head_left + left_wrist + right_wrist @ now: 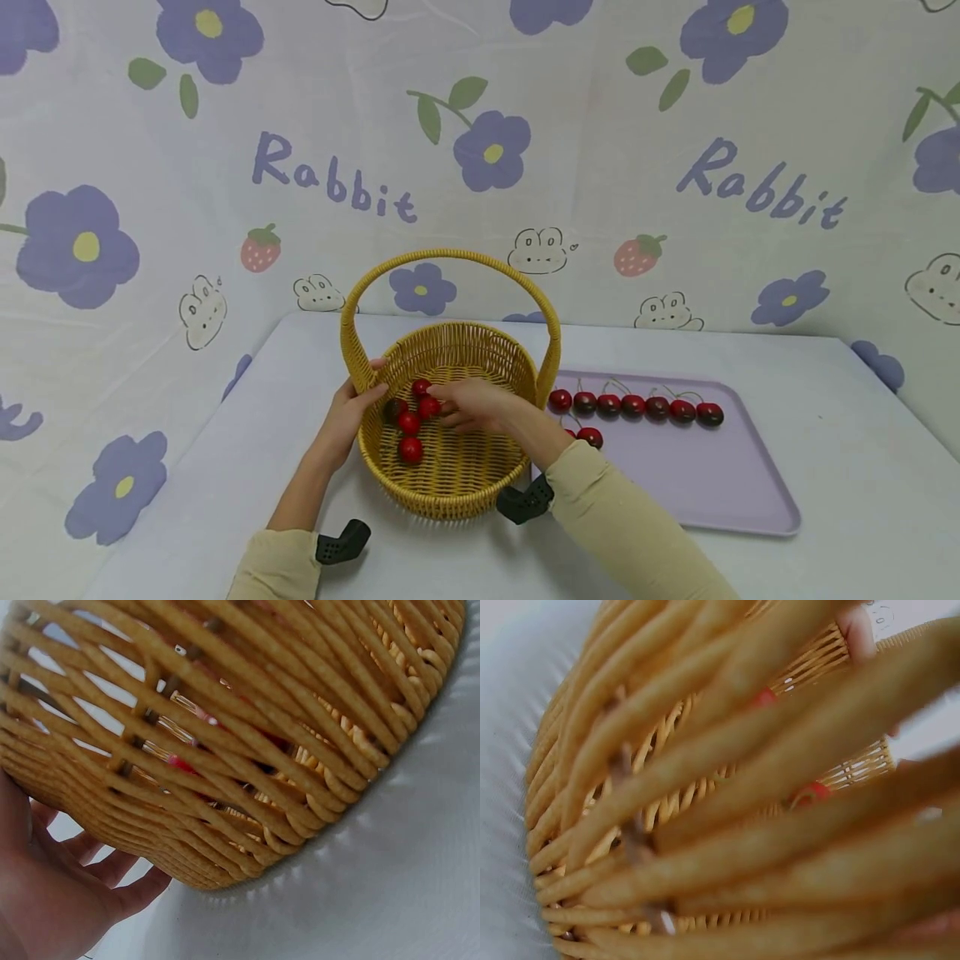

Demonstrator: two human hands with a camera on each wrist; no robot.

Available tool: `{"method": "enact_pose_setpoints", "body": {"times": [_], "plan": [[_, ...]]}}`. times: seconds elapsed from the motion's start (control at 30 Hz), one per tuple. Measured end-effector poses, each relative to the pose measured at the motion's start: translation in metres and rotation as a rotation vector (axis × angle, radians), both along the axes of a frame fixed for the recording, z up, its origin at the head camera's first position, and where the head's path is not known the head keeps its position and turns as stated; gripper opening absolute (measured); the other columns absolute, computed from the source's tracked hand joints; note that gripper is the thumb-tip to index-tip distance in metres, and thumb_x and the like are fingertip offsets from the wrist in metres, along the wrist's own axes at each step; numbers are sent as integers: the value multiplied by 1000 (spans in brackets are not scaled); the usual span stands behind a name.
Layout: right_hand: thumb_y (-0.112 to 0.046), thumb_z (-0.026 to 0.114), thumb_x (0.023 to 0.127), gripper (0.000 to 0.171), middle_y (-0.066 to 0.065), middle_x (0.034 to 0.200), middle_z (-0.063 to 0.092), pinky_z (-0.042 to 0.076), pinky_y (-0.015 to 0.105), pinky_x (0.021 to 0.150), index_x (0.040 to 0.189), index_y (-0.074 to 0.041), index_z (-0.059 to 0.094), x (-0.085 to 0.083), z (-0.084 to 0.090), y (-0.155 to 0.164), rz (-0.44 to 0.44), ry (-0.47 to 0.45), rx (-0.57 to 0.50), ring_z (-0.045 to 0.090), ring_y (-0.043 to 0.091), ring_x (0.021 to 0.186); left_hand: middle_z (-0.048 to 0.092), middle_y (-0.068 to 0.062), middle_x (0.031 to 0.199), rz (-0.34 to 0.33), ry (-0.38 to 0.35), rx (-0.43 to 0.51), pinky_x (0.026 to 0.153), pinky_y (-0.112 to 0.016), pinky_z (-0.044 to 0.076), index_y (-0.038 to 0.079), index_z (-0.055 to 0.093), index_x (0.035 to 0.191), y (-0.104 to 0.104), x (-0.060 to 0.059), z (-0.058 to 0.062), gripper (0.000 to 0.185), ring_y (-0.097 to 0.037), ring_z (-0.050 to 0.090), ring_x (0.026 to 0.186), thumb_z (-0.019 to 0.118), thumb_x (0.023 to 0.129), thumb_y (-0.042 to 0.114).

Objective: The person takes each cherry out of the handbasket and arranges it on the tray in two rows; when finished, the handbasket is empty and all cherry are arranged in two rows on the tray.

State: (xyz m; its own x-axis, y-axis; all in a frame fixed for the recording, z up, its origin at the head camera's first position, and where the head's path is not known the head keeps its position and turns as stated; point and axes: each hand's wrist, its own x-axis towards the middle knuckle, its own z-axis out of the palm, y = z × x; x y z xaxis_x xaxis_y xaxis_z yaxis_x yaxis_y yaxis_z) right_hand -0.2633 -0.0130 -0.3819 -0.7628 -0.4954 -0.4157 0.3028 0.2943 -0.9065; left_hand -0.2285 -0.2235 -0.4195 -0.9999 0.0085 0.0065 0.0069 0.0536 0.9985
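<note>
A round yellow wicker basket point(450, 505) with a tall arched handle point(450, 253) stands on the table. At its left side, my left hand point(351, 412) grips the rim by the handle's foot; the left wrist view shows its fingers point(142, 891) against the outer weave. Inside the basket lie several red cherries point(410, 450), one of them dark point(393, 409). My right hand point(476, 402) reaches in over the right rim, fingertips right at two cherries point(428, 407). I cannot tell whether it pinches one. In the right wrist view, blurred wicker point(727, 817) hides that hand's fingertips.
A lilac tray point(697, 492) lies to the right, partly behind the basket and right forearm. Along its far side runs a row of stemmed cherries point(633, 407), with two more point(590, 437) nearer me. A patterned cloth point(480, 100) hangs behind the white table point(847, 433).
</note>
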Motion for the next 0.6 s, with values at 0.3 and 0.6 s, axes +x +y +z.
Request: {"method": "enact_pose_setpoints", "body": {"times": [0.3,0.6], "plan": [[-24,52,99,52,18,138,45,44,44,93,141,4,40,3,1,-7,53,21,44,53,32,114,35,-16,146,5,-7,-13,109,-50,16,10,36,144,-1,0,-1,45,-30,29,134,47,100,14],[-20,51,100,42,12,129,53,46,41,91,134,4,49,5,-2,-11,145,36,33,54,28,108,35,-16,145,8,-24,-9,109,-50,17,10,36,143,0,0,-1,45,-30,30,133,47,100,15]]}}
